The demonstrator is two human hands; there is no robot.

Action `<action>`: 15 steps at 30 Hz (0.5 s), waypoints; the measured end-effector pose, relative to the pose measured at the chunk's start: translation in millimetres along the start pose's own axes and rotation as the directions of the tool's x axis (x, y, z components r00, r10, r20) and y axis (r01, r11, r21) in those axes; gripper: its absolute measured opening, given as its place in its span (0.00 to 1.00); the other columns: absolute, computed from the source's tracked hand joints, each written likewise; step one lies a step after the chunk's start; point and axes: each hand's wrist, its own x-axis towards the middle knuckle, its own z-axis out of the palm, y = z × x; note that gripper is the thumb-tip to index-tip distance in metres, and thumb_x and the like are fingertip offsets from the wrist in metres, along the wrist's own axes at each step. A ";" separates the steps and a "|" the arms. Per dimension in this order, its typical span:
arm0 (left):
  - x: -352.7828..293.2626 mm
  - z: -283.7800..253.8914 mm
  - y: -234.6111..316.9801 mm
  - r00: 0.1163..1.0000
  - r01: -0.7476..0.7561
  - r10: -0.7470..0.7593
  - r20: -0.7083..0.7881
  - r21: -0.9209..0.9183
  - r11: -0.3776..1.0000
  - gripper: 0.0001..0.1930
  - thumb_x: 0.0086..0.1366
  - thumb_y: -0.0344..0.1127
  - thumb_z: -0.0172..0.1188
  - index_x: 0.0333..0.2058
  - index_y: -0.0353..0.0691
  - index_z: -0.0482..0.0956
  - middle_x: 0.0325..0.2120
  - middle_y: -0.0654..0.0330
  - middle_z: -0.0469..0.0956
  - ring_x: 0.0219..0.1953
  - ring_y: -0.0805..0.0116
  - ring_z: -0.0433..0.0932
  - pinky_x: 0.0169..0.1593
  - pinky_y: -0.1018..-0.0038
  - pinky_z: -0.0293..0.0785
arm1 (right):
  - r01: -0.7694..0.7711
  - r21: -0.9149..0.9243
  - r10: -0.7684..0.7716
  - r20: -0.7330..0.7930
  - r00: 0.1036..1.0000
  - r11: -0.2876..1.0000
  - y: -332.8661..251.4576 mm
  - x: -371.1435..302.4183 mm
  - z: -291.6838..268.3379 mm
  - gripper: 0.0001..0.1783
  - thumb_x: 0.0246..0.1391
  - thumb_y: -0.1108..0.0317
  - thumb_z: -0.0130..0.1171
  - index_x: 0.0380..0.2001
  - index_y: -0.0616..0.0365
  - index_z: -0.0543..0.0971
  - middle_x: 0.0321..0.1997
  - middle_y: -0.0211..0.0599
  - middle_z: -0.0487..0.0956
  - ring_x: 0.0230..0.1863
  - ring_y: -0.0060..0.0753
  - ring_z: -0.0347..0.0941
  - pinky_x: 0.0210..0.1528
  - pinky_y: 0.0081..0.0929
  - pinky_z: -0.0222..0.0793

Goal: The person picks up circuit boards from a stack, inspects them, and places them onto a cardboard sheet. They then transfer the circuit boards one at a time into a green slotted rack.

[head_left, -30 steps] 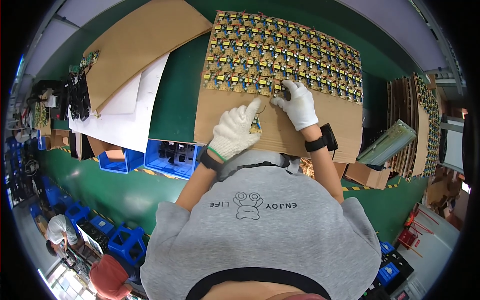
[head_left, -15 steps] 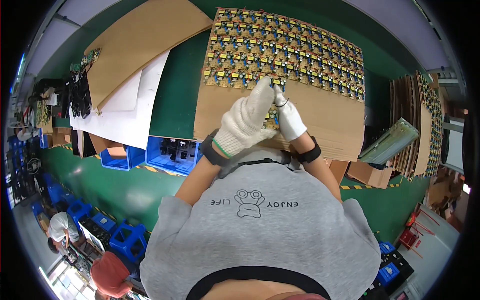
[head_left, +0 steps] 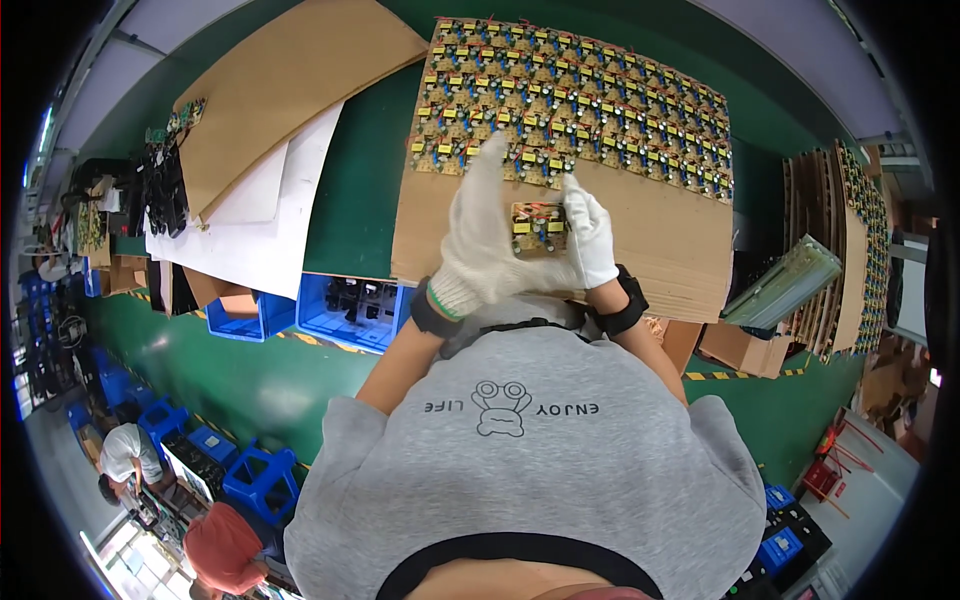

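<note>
My left hand point(head_left: 480, 225), in a cream knitted glove with a green cuff edge, is open: its fingers stretch up over the cardboard sheet point(head_left: 660, 240). Its thumb reaches right, below a small circuit board point(head_left: 538, 228) with yellow, blue and red parts. Along that board's right edge is my right hand point(head_left: 590, 235), in a white glove with its fingers bent closed. What they hold is hidden. Just above both hands, rows of similar circuit boards point(head_left: 570, 100) cover the upper part of the sheet.
Brown cardboard point(head_left: 290, 80) and white sheets point(head_left: 235, 235) lie to the left. Blue bins point(head_left: 345, 315) stand below the table edge. At right are a clear plastic-wrapped bundle point(head_left: 785, 280) and upright stacked cardboard point(head_left: 810, 220). Other people point(head_left: 222, 545) sit at lower left.
My hands have moved apart from the bottom row of boards. My left hand has shifted left and opened, and my right hand slightly down and right, leaving the small board visible between them.
</note>
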 end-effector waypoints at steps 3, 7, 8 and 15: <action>-15.4 12.2 -2.4 0.828 0.385 -0.550 -0.109 -0.603 0.699 0.28 0.68 0.49 0.54 0.57 0.31 0.65 0.44 0.49 0.76 0.43 0.66 0.77 0.49 0.72 0.72 | -0.004 -0.040 0.001 -0.073 0.997 0.999 -6.5 1.1 2.1 0.19 0.68 0.57 0.46 0.36 0.62 0.78 0.29 0.20 0.73 0.31 0.11 0.62 0.36 0.15 0.61; -22.8 23.7 3.1 0.621 0.705 -0.767 0.162 -0.544 0.456 0.22 0.73 0.44 0.44 0.57 0.34 0.67 0.37 0.53 0.75 0.36 0.71 0.74 0.46 0.73 0.73 | 0.032 -0.170 -0.044 -0.065 0.997 0.985 -15.9 -7.7 15.9 0.21 0.68 0.55 0.46 0.30 0.60 0.78 0.26 0.22 0.73 0.29 0.12 0.61 0.33 0.17 0.59; -33.2 32.2 -3.3 0.621 0.705 -0.768 0.158 -0.543 0.457 0.22 0.73 0.44 0.44 0.57 0.34 0.67 0.37 0.53 0.75 0.36 0.71 0.74 0.46 0.73 0.73 | 0.033 -0.168 -0.044 -0.062 0.997 0.985 -17.6 -8.8 19.2 0.21 0.68 0.55 0.46 0.30 0.60 0.78 0.26 0.22 0.73 0.29 0.12 0.61 0.33 0.17 0.59; -29.3 32.3 -4.0 0.656 0.725 -0.749 0.091 -0.351 0.592 0.28 0.73 0.51 0.44 0.61 0.35 0.63 0.49 0.50 0.72 0.47 0.63 0.73 0.54 0.67 0.67 | -0.016 -0.055 0.012 -0.065 0.998 0.998 -18.8 -3.2 10.7 0.22 0.67 0.54 0.45 0.33 0.62 0.79 0.28 0.24 0.75 0.29 0.13 0.62 0.35 0.19 0.61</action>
